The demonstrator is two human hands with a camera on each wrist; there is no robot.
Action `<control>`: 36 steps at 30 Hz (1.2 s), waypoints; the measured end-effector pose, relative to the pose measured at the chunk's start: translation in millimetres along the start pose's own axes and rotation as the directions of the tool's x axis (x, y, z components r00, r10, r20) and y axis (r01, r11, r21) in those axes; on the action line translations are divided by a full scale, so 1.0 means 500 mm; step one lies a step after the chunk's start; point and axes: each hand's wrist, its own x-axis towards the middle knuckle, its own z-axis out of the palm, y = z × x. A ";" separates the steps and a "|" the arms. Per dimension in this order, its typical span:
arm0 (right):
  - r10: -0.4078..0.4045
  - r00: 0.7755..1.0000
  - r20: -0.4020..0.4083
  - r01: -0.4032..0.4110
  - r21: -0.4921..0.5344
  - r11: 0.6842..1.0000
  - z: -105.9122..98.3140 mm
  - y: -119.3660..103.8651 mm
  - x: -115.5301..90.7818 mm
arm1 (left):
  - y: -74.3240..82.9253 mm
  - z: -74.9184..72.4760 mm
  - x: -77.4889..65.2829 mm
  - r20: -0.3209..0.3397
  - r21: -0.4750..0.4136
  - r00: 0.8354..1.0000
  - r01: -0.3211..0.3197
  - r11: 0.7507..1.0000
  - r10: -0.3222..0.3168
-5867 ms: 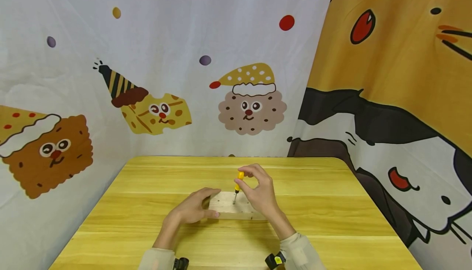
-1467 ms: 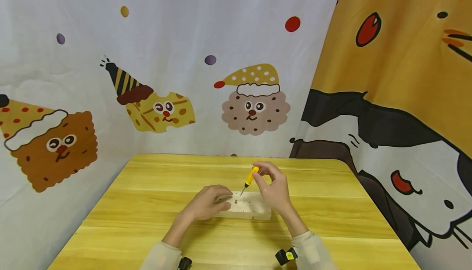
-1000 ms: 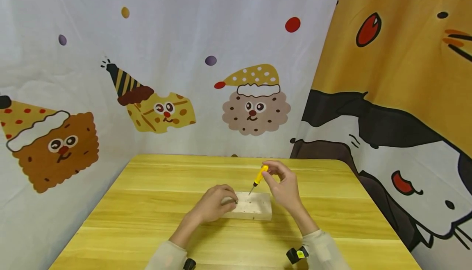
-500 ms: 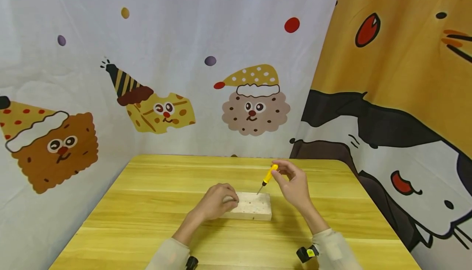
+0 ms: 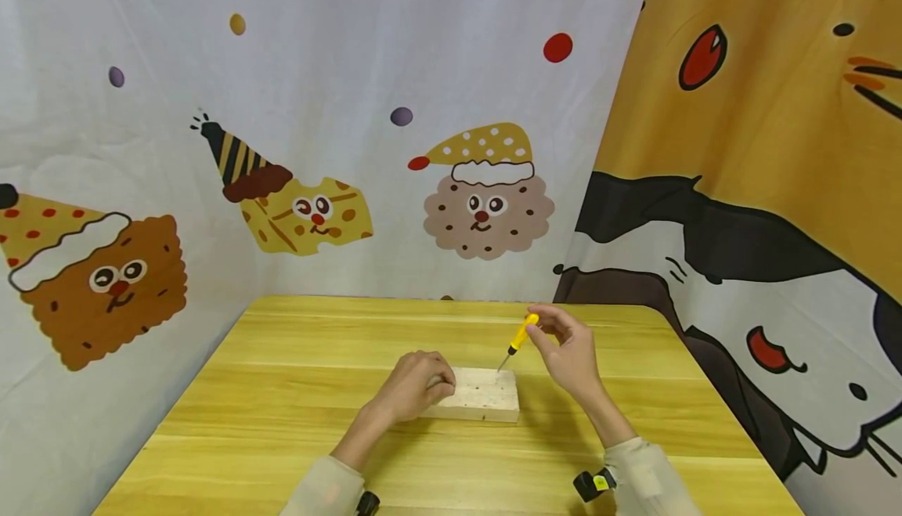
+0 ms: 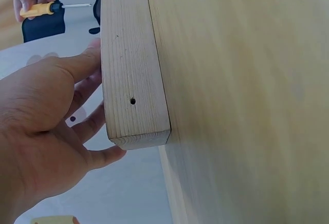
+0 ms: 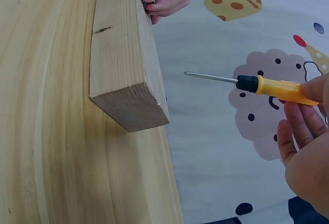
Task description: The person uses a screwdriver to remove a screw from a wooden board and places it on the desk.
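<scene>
A pale wooden block (image 5: 486, 392) lies on the table with small dark holes in its top face. My left hand (image 5: 416, 384) is over its left part. In the right wrist view, the left thumb and a finger pinch a small dark metal screw (image 7: 147, 3) at the block's top face. Whether the screw's tip sits in the wood is hidden. My right hand (image 5: 572, 350) holds a yellow screwdriver (image 5: 521, 334) by the handle's end, between thumb and fingers. Its thin metal shaft slants down left, and the tip is apart from the block in the right wrist view.
The yellow wooden table (image 5: 282, 391) stretches around the block on all sides. A printed cloth (image 5: 338, 46) with cartoon figures hangs behind the table's far edge, and another patterned cloth (image 5: 761, 250) hangs on the right.
The screwdriver, earlier upright on the screw, has been lifted off and moved right with my right hand. My left hand has gone from holding the block's left end to pinching the screw.
</scene>
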 end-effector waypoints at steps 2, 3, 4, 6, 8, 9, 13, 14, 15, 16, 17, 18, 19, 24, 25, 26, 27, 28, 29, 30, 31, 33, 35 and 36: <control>0.001 1.000 -0.002 -0.001 0.002 1.000 -0.002 0.004 0.000 | 0.000 0.002 0.000 -0.001 0.010 1.000 0.005 1.000 -0.005; -0.001 1.000 -0.004 0.001 -0.001 1.000 -0.003 0.006 0.000 | 0.000 0.003 0.000 -0.002 0.014 1.000 0.006 1.000 -0.006; 0.001 1.000 -0.006 -0.001 -0.005 1.000 -0.004 0.006 0.000 | 0.001 0.003 0.000 -0.005 0.021 1.000 0.004 1.000 -0.004; 0.005 1.000 -0.009 -0.005 -0.010 1.000 -0.006 0.007 0.000 | 0.001 0.004 0.000 -0.010 0.032 1.000 0.000 0.999 0.000; 0.005 1.000 -0.012 -0.005 -0.016 1.000 -0.008 0.007 0.001 | 0.002 0.004 0.000 -0.013 0.043 1.000 -0.008 0.999 0.009; 0.004 1.000 -0.013 -0.004 -0.016 1.000 -0.008 0.007 0.001 | 0.002 0.004 0.000 -0.016 0.047 1.000 -0.014 0.999 0.015; 0.000 1.000 -0.020 0.000 -0.018 1.000 -0.011 0.008 0.001 | 0.004 0.004 -0.001 -0.020 0.059 1.000 -0.023 0.998 0.024; 0.002 1.000 -0.023 -0.002 -0.017 1.000 -0.012 0.009 0.001 | 0.004 0.004 -0.001 -0.022 0.063 0.999 -0.026 0.998 0.027; 0.003 1.000 -0.026 -0.004 -0.017 1.000 -0.012 0.010 0.002 | 0.004 0.004 -0.001 -0.023 0.066 0.999 -0.026 0.997 0.027; 0.008 1.000 -0.028 -0.008 -0.017 1.000 -0.013 0.012 0.002 | 0.005 0.004 -0.001 -0.024 0.072 0.999 -0.025 0.997 0.026; 0.009 1.000 -0.029 -0.010 -0.019 1.000 -0.014 0.012 0.002 | 0.005 0.004 -0.001 -0.027 0.080 0.999 -0.027 0.996 0.030; 0.013 0.999 -0.030 -0.014 -0.018 1.000 -0.014 0.013 0.003 | 0.006 0.004 0.000 -0.030 0.090 0.999 -0.032 0.995 0.035; 0.016 0.999 -0.029 -0.016 -0.016 1.000 -0.015 0.014 0.003 | 0.007 0.004 0.000 -0.034 0.101 0.999 -0.034 0.994 0.037; 0.038 0.999 -0.018 -0.038 -0.006 0.999 -0.019 0.012 0.004 | 0.010 0.005 0.004 -0.055 0.119 0.997 -0.041 0.992 0.048; 0.041 0.999 -0.017 -0.041 -0.006 0.999 -0.020 0.011 0.004 | 0.011 0.005 0.005 -0.061 0.112 0.997 -0.041 0.993 0.048; 0.045 0.999 -0.017 -0.045 -0.007 0.999 -0.020 0.011 0.004 | 0.011 0.005 0.006 -0.064 0.101 0.997 -0.039 0.994 0.046; 0.044 0.999 -0.019 -0.044 -0.009 0.999 -0.021 0.011 0.004 | 0.011 0.005 0.006 -0.067 0.088 0.997 -0.038 0.995 0.044; 0.043 0.999 -0.019 -0.043 -0.013 0.999 -0.022 0.012 0.005 | 0.011 0.004 0.006 -0.067 0.073 0.997 -0.034 0.997 0.039; 0.040 0.999 -0.021 -0.041 -0.016 0.999 -0.022 0.012 0.005 | 0.011 0.003 0.006 -0.068 0.067 0.997 -0.034 0.997 0.039; 0.039 0.999 -0.022 -0.039 -0.017 0.999 -0.023 0.013 0.005 | 0.010 0.002 0.005 -0.066 0.063 0.997 -0.029 0.998 0.033; 0.040 0.999 -0.023 -0.040 -0.018 0.999 -0.024 0.014 0.005 | 0.009 0.000 0.004 -0.066 0.057 0.997 -0.026 0.998 0.030; 0.051 0.998 -0.026 -0.051 -0.022 0.998 -0.027 0.018 0.006 | 0.007 -0.007 0.002 -0.059 0.032 0.998 -0.002 0.999 0.004; 0.072 0.997 -0.030 -0.073 -0.031 0.997 -0.031 0.022 0.006 | 0.004 -0.016 -0.001 -0.056 -0.011 0.998 0.036 0.999 -0.037; 0.085 0.996 -0.034 -0.086 -0.036 0.996 -0.033 0.024 0.006 | 0.002 -0.022 -0.001 -0.057 -0.039 0.997 0.059 0.997 -0.061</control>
